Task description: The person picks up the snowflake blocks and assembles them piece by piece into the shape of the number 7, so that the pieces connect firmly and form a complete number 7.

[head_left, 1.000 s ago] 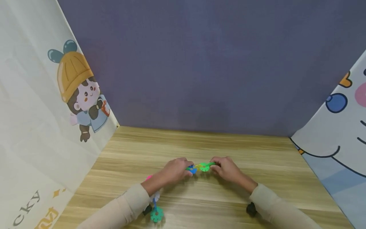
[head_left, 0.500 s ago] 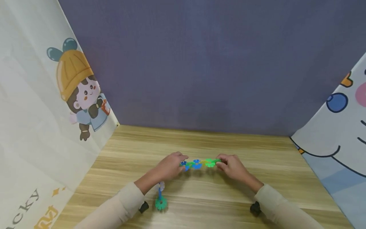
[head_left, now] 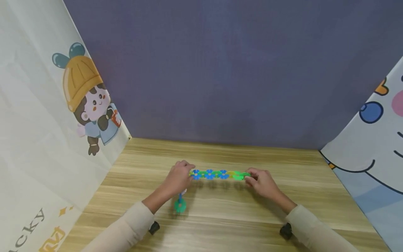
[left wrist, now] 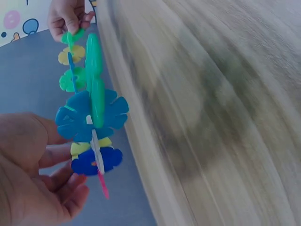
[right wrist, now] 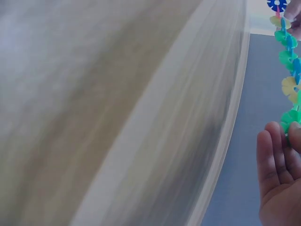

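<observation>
A chain of notched plastic snowflake discs (head_left: 209, 174) stretches almost straight between both hands above the table, in blue, green and yellow. My left hand (head_left: 178, 176) pinches it near the left; the exact grip is partly hidden. Past that hand, an end hangs down with a teal-green disc (head_left: 180, 205) at the bottom. The left wrist view shows a blue disc (left wrist: 70, 115), a dark blue disc (left wrist: 110, 160) and a pink disc (left wrist: 103, 186) near the left fingers. At the right end, my right hand (head_left: 263, 182) pinches a green disc (right wrist: 288, 117) between thumb and fingers.
A wood-grain table (head_left: 226, 224) lies under the hands, backed by a grey-blue cloth (head_left: 220, 70). Cartoon-printed white panels flank it, one at left (head_left: 31, 105) and another at right (head_left: 371, 154). Small black pieces (head_left: 286, 231) sit at both wrists.
Both hands have moved apart, the left one farther left and away from the body. The chain between them has straightened, with more discs showing. The hanging end has shifted up and slightly right.
</observation>
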Motion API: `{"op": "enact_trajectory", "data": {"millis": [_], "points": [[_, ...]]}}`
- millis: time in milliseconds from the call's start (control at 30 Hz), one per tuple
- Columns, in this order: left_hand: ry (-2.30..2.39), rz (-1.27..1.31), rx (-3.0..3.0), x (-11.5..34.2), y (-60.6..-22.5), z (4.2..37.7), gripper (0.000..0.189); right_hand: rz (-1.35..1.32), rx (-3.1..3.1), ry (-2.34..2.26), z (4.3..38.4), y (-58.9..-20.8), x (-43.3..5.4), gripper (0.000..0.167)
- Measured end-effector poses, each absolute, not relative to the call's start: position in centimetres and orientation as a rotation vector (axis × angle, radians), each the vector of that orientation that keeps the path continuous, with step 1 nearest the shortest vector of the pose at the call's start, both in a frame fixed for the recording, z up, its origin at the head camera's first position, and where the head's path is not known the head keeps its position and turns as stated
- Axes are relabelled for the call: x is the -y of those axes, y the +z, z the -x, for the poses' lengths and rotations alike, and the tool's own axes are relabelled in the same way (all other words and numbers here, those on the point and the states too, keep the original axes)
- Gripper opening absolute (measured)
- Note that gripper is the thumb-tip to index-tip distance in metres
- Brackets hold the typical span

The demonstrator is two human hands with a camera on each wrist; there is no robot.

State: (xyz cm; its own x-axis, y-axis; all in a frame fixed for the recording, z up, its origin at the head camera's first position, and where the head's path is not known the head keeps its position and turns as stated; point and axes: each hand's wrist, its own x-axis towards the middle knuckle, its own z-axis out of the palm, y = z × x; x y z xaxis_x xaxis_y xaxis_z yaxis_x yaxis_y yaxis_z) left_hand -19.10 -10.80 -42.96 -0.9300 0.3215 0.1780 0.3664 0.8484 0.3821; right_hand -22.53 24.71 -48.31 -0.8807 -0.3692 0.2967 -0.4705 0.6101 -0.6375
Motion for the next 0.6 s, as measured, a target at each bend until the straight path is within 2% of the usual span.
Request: {"op": "enact_trajectory", "data": {"millis": [200, 333, 600], "points": [[-0.689, 0.323, 2.969, 11.4, -43.4, 18.8, 0.053, -0.614, 2.685, 1.125, 22.1, -48.6, -25.6, 0.008], [-0.761, 0.263, 2.997, 11.3, -43.5, 18.8, 0.058, -0.577, 2.7, 1.108, 21.9, -48.7, -25.9, 0.007], [-0.864, 0.319, 2.995, 11.1, -43.6, 19.1, 0.037, -0.593, 2.683, 1.081, 21.6, -49.0, -26.2, 0.007]]}}
